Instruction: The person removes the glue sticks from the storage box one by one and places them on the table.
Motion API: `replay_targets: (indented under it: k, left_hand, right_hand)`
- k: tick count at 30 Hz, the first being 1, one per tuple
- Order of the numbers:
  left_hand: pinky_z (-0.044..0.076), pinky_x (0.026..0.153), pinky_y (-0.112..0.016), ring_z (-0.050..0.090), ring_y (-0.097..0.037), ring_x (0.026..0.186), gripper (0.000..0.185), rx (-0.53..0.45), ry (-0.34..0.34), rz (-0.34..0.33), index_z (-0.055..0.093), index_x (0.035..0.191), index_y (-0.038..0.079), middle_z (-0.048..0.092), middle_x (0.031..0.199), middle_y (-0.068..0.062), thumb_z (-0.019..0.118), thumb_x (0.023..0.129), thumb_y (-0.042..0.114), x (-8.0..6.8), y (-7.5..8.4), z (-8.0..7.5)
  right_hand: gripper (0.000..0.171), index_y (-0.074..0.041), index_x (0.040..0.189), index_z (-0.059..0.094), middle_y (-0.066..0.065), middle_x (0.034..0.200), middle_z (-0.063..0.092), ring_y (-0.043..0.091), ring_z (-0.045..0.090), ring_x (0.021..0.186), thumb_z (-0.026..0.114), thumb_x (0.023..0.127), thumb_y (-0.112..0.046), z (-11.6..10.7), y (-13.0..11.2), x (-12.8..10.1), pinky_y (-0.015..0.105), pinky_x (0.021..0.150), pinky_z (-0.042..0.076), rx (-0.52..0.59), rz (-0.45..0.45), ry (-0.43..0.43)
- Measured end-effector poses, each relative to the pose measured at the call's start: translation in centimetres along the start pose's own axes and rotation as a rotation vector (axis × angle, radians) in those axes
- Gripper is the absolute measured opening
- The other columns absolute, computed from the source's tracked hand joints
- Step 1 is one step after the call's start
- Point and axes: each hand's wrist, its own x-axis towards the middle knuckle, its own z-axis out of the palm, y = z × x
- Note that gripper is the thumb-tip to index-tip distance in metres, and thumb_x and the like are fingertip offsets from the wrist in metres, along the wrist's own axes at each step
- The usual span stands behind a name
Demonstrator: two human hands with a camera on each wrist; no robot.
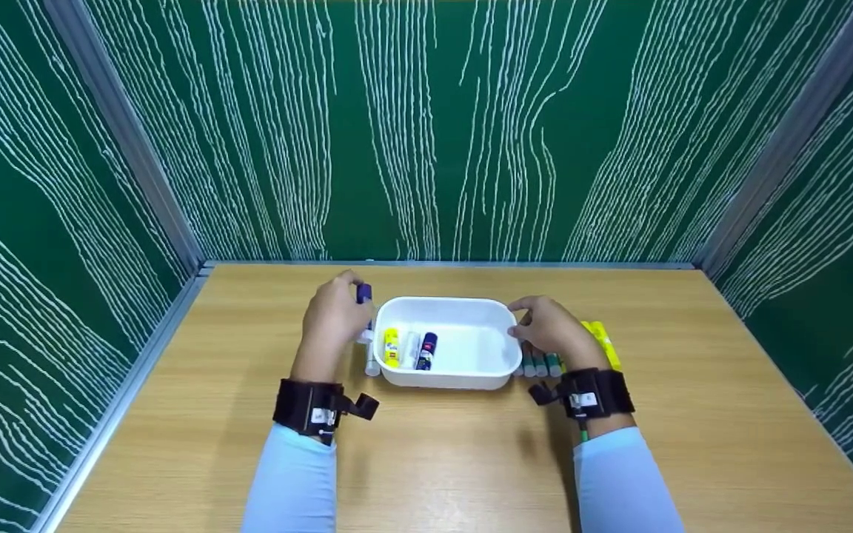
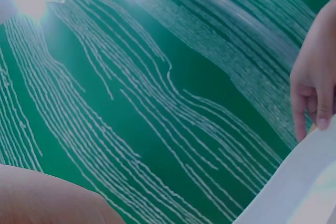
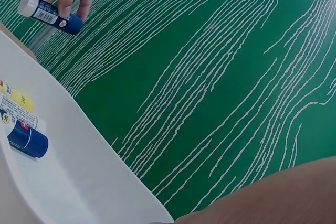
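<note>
A dark blue glue stick (image 1: 364,294) with a white end is held in my left hand (image 1: 334,314), just off the left side of a white plastic container (image 1: 445,381). The right wrist view shows that glue stick (image 3: 50,16) tilted between thumb and fingers. Inside the container's left part lie a yellow glue stick (image 1: 392,348), a white one (image 1: 410,350) and a dark blue one (image 1: 426,352), side by side. My right hand (image 1: 554,326) pinches the container's right rim, its thumb at the inner side, as the left wrist view also shows.
Several green-and-grey sticks (image 1: 540,363) lie right of the container, partly under my right hand. Yellow objects (image 1: 603,342) lie beyond them, half hidden by the wrist. Another light-coloured stick (image 1: 372,363) lies by the container's left wall. Green patterned panels (image 1: 486,133) enclose the wooden table (image 1: 441,459).
</note>
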Motion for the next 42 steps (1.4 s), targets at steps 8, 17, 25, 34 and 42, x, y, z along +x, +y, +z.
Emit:
replay_targets:
  k: [8,17,25,34,42]
  left_hand:
    - [0.056,0.099,-0.050,0.064,-0.034,0.114,0.054,0.095,-0.035,-0.021,0.053,0.151,0.012,0.065,0.139,-0.017,0.066,0.099,0.021,0.9,-1.7,0.5]
    - [0.056,0.095,-0.047,0.063,-0.035,0.112,0.053,0.101,-0.106,-0.109,0.056,0.148,0.013,0.065,0.136,-0.016,0.068,0.097,0.022,1.7,-3.1,1.8]
    - [0.055,0.095,-0.047,0.063,-0.035,0.112,0.049,0.134,-0.112,-0.105,0.058,0.144,0.010,0.066,0.133,-0.017,0.067,0.099,0.026,2.1,-3.9,2.9]
    - [0.050,0.103,-0.051,0.063,-0.035,0.113,0.045,0.182,-0.082,-0.080,0.063,0.139,0.008,0.070,0.129,-0.016,0.068,0.097,0.023,2.4,-4.4,4.1]
    - [0.050,0.102,-0.050,0.064,-0.034,0.112,0.043,0.202,-0.100,-0.062,0.064,0.137,0.008,0.071,0.128,-0.016,0.068,0.096,0.020,2.6,-4.7,4.5]
  right_hand:
    - [0.053,-0.011,0.152,0.056,0.016,0.109,0.073,0.025,0.067,0.076,0.072,0.101,-0.019,0.2,0.1,0.0,0.033,0.066,0.058,-0.025,-0.023,0.019]
    - [0.054,-0.011,0.153,0.056,0.017,0.109,0.072,0.025,0.068,0.075,0.071,0.102,-0.019,0.3,0.2,0.0,0.034,0.067,0.059,-0.033,-0.018,0.020]
    - [0.053,-0.012,0.152,0.057,0.016,0.107,0.071,0.026,0.067,0.076,0.072,0.102,-0.019,0.3,0.2,0.0,0.032,0.066,0.057,-0.030,-0.016,0.023]
    - [0.053,-0.010,0.152,0.057,0.016,0.106,0.072,0.025,0.067,0.073,0.072,0.101,-0.018,0.3,0.2,0.0,0.033,0.066,0.058,-0.011,-0.038,0.018]
    - [0.054,-0.009,0.152,0.056,0.017,0.105,0.073,0.025,0.067,0.071,0.073,0.101,-0.017,0.2,0.2,0.1,0.035,0.065,0.059,-0.011,-0.050,0.014]
